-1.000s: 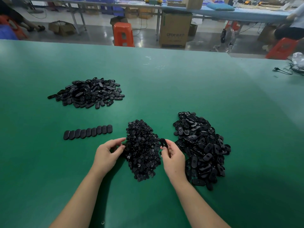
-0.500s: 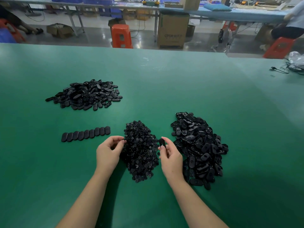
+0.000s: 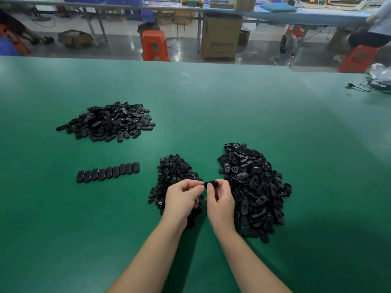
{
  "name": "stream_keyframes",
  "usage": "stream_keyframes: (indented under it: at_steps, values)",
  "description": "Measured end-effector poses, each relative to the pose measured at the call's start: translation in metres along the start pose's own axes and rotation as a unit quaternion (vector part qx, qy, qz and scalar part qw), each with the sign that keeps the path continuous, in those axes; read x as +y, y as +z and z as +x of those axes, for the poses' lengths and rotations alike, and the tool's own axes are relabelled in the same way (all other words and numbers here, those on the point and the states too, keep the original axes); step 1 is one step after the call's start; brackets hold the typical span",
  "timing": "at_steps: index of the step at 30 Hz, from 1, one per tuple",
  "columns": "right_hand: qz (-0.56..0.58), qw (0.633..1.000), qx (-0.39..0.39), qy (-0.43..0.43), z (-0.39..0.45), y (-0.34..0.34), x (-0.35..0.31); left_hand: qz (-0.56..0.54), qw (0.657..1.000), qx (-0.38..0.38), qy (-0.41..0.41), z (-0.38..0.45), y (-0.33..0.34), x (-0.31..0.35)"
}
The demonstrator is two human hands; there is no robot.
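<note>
Pinching glossy black oval piece [image 3: 212, 183] in right hand [image 3: 221, 200] thumb and forefinger | nipping other end with curled left hand [image 3: 183, 197] | holding it above heap of small knobbly parts [image 3: 173, 172]

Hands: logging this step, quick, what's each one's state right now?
Left hand: pinches the black oval piece at its left end.
Right hand: pinches the same piece's right end.

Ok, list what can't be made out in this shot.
Head view:
- black piece: the left hand and right hand pinch it and cover its ends; one part or two is unclear.
- middle pile: near part hidden under the left hand.
- cardboard box: print blurred, unreadable.
- seated person: cut off by the right edge.
</note>
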State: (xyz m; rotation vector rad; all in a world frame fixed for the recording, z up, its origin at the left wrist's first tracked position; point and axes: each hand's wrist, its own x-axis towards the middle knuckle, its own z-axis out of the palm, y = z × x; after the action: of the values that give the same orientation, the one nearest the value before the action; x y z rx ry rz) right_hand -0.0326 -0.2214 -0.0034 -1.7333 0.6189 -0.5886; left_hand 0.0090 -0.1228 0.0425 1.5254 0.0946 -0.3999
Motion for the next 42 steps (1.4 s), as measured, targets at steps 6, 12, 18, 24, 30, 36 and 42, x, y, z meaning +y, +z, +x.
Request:
stream_keyframes:
  at_steps: [6, 12, 18, 24, 30, 36, 42]
  values:
    - [0.018, 1.000, -0.004, 0.021, 0.003, 0.000, 0.003, 0.013, 1.000, 0.008, -0.026, 0.002, 0.014, 0.000]
    - [0.014, 1.000, -0.008, 0.022, 0.002, 0.000, 0.002, 0.047, 0.998, 0.026, -0.022, 0.005, 0.013, -0.002]
    - [-0.020, 1.000, -0.019, 0.003, 0.000, 0.000, 0.001, 0.129, 0.991, 0.044, 0.016, 0.011, 0.012, -0.003]
    - [-0.038, 0.999, -0.029, -0.010, -0.001, 0.000, 0.002, 0.191, 0.979, 0.058, 0.048, 0.013, 0.013, 0.002]
    - [-0.036, 0.999, -0.037, -0.010, -0.001, -0.002, 0.003, 0.253, 0.963, 0.055, 0.070, 0.015, 0.011, 0.005]
    - [-0.016, 0.999, -0.042, 0.002, 0.000, -0.003, 0.001, 0.271, 0.958, 0.033, 0.091, 0.020, 0.007, 0.005]
    - [0.004, 0.999, -0.041, 0.002, -0.001, -0.002, -0.003, 0.214, 0.975, 0.001, 0.052, 0.021, 0.003, 0.006]
